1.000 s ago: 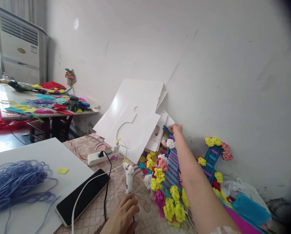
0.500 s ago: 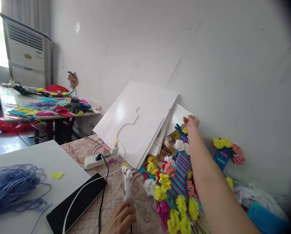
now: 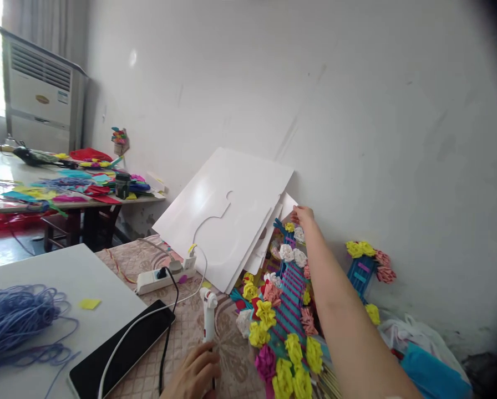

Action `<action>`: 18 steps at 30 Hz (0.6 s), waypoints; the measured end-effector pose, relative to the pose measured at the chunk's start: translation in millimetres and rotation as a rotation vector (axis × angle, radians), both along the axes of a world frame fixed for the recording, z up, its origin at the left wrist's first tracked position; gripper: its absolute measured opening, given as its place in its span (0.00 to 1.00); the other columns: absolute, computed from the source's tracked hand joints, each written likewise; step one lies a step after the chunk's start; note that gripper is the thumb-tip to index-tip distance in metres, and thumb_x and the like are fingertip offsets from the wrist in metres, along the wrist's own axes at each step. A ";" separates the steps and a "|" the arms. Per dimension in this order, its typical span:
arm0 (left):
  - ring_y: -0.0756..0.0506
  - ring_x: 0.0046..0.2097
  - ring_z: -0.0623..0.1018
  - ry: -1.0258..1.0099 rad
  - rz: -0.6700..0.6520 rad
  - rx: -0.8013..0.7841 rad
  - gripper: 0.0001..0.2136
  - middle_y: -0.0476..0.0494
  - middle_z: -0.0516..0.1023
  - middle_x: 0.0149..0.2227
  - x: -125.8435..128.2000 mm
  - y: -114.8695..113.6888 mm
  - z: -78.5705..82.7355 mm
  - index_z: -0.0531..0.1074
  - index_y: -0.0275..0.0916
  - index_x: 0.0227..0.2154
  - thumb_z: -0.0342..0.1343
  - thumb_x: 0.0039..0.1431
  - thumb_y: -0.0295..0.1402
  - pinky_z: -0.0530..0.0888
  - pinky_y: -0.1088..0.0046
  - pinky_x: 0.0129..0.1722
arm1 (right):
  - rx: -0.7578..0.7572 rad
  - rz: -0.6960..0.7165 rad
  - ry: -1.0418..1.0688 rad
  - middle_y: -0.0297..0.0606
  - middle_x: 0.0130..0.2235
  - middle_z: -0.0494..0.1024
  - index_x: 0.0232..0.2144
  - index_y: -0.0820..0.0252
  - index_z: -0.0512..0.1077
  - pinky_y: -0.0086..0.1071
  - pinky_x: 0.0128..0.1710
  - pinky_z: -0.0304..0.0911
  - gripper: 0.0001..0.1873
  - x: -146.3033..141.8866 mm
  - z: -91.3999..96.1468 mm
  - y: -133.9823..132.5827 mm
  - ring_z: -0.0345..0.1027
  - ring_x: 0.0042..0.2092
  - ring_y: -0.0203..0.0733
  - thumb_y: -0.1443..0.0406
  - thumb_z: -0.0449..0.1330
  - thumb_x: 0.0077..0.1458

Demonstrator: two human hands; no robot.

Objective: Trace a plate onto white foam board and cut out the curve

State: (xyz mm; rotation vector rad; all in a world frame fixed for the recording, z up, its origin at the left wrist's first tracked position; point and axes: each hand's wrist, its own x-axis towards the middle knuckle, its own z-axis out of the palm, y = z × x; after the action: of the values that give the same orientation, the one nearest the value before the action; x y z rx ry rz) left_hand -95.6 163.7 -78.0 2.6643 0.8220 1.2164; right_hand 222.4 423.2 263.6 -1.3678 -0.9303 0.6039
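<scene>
My right hand (image 3: 303, 214) reaches far forward, its fingers closed at the outer corner of a white board (image 3: 288, 203) that leans behind a large white board (image 3: 215, 205) with a curved cut line. Close to me, my left hand (image 3: 196, 370) has its fingers curled at the lower end of a white glue gun (image 3: 208, 316), where a black cord runs down. Under my right forearm lies a blue craft piece with purple strips (image 3: 289, 302), edged with yellow, white, pink and magenta paper flowers (image 3: 265, 316).
A white power strip (image 3: 155, 281) with plugs and cords lies left of the glue gun. Nearer are a black tablet-like slab (image 3: 121, 352) and blue cord (image 3: 19, 321) on a white board. Another flowered piece (image 3: 361, 274) leans on the wall, by a white plastic bag (image 3: 419, 332).
My right hand has moved left, and the white board at its fingers has slid further behind the large one. My left hand sits slightly closer to the glue gun. The view has shifted slightly.
</scene>
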 end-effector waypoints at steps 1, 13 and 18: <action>0.39 0.53 0.72 0.004 -0.007 0.003 0.13 0.44 0.78 0.44 0.0 0.8 -2.0 0.70 0.43 0.38 0.54 0.47 0.26 0.71 0.64 0.54 | 0.007 -0.007 -0.002 0.43 0.50 0.71 0.50 0.62 0.67 0.43 0.45 0.68 0.17 -1.2 1.3 2.5 0.69 0.47 0.43 0.60 0.56 0.60; 0.42 0.55 0.71 -0.037 -0.005 0.029 0.11 0.42 0.77 0.44 -3.5 -10.8 16.8 0.69 0.42 0.39 0.50 0.53 0.26 0.70 0.67 0.55 | 0.134 -0.137 0.005 0.36 0.35 0.74 0.42 0.66 0.69 0.28 0.28 0.70 0.11 5.6 8.3 4.9 0.70 0.30 0.32 0.62 0.56 0.61; 0.44 0.52 0.73 -0.025 0.008 0.069 0.12 0.45 0.78 0.41 -6.9 -8.8 24.6 0.69 0.43 0.38 0.50 0.50 0.23 0.69 0.68 0.56 | 0.297 -0.253 0.100 0.27 0.21 0.66 0.33 0.62 0.64 0.21 0.17 0.65 0.06 31.6 27.1 -11.1 0.65 0.18 0.28 0.65 0.53 0.62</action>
State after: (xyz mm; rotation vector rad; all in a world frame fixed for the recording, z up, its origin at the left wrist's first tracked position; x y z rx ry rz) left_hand -102.5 154.9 -53.4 2.6957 0.8022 1.3010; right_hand 254.0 412.2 290.7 -1.1531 -0.7196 0.3226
